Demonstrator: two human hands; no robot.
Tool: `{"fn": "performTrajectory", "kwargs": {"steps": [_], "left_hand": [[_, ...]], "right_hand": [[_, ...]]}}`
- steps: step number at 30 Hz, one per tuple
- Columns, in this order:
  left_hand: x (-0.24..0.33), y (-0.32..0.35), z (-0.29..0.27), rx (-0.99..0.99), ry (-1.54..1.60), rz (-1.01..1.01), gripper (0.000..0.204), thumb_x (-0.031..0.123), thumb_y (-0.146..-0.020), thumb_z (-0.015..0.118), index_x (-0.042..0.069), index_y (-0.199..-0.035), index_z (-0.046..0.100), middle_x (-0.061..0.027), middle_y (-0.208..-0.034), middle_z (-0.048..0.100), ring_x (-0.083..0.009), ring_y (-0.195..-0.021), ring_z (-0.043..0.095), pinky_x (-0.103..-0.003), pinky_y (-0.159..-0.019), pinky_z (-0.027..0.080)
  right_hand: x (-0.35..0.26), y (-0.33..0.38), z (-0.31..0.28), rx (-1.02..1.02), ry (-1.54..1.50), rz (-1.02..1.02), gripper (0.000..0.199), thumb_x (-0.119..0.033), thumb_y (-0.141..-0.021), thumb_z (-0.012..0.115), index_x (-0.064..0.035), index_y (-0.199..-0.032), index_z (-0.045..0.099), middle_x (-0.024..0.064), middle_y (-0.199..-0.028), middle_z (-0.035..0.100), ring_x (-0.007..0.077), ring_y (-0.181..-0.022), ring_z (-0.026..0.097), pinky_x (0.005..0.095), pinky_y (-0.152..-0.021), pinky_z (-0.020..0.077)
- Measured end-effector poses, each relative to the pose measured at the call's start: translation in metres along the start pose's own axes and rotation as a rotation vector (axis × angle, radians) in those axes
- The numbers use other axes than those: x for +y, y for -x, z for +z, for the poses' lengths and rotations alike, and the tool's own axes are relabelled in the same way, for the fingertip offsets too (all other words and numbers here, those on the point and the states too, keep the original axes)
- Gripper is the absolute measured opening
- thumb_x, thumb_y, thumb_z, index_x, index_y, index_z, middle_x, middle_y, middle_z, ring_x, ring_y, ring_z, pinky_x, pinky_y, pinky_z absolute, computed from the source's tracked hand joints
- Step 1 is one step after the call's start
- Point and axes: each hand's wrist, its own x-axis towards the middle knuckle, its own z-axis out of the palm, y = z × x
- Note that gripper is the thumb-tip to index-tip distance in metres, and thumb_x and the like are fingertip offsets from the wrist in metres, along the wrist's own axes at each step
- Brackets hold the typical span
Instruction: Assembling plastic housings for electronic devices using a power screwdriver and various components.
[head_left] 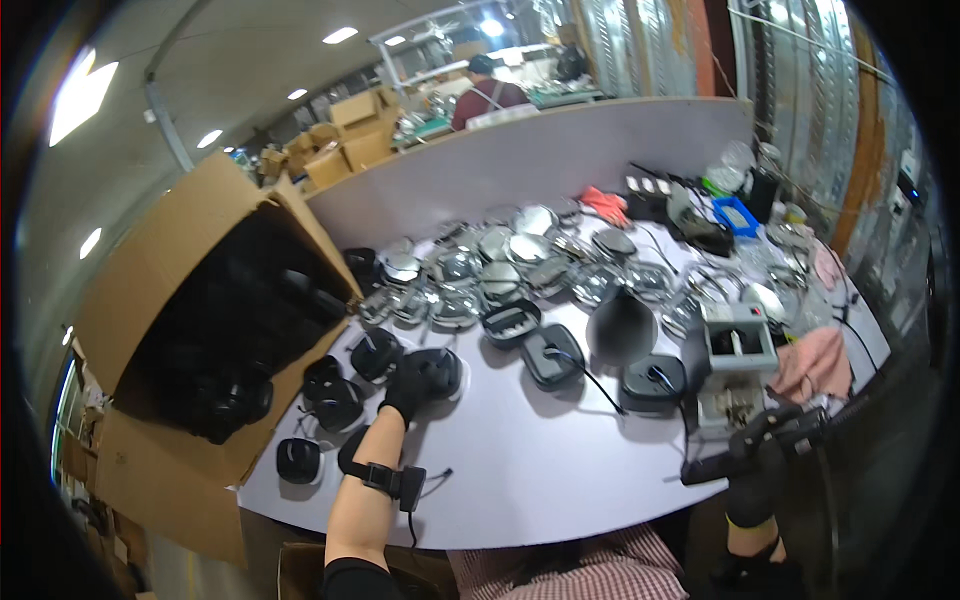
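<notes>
My left hand, in a black glove, reaches over the table with its fingers on the edge of a black plastic housing. Several similar black housings lie around it. My right hand, also gloved in black, is at the table's right edge, wrapped round a long black tool that looks like an electric screwdriver. Beside that hand stands a grey box-shaped device with a dark window. Nearer the middle, dark grey housings with short black cables rest on the white table.
A large open cardboard box holding black parts stands on the left. Many shiny mirror-like lamp parts cover the table's back. Pink cloths and a blue tray lie on the right. Beyond the low partition, a person sits.
</notes>
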Motion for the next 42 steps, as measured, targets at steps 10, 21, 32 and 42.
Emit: {"fn": "performTrajectory", "kwargs": {"steps": [10, 21, 32, 42], "left_hand": [[0.095, 0.067, -0.002, -0.075, 0.955, -0.094, 0.037, 0.014, -0.081, 0.064, 0.001, -0.115, 0.062, -0.0086, -0.106, 0.066, -0.0198, -0.098, 0.065, -0.034, -0.087, 0.053], [0.161, 0.153, 0.007, -0.479, 0.480, -0.042, 0.084, 0.006, -0.066, 0.080, -0.001, -0.139, 0.041, -0.0144, -0.118, 0.060, -0.0231, -0.103, 0.062, -0.034, -0.086, 0.053], [0.179, 0.170, 0.047, -0.530, 0.726, -0.217, 0.053, 0.013, -0.079, 0.067, -0.002, -0.128, 0.052, -0.0112, -0.110, 0.065, -0.0201, -0.102, 0.063, -0.034, -0.089, 0.053], [0.236, 0.226, 0.034, -0.830, 0.697, -0.293, 0.068, 0.015, -0.069, 0.083, -0.001, -0.126, 0.050, -0.0109, -0.107, 0.064, -0.0177, -0.095, 0.064, -0.031, -0.082, 0.055]], "right_hand": [[-0.037, -0.033, 0.015, -0.148, 0.049, -0.354, 0.027, -0.013, -0.090, 0.056, -0.0103, -0.116, 0.048, 0.0050, -0.089, 0.056, 0.0127, -0.070, 0.049, 0.0291, -0.067, 0.0414], [-0.042, -0.066, 0.000, 0.054, 0.305, -0.418, 0.028, -0.006, -0.090, 0.060, -0.0087, -0.116, 0.050, 0.0041, -0.096, 0.060, 0.0136, -0.081, 0.058, 0.0299, -0.073, 0.0499], [-0.025, -0.073, 0.033, -0.193, 0.723, -0.288, 0.028, 0.012, -0.068, 0.067, -0.0010, -0.090, 0.059, 0.0065, -0.082, 0.067, 0.0114, -0.075, 0.066, 0.0250, -0.066, 0.0537], [-0.031, -0.060, 0.026, 0.008, 0.607, -0.285, 0.027, 0.011, -0.078, 0.059, -0.0015, -0.102, 0.056, 0.0071, -0.085, 0.065, 0.0132, -0.070, 0.064, 0.0268, -0.062, 0.0546]]}}
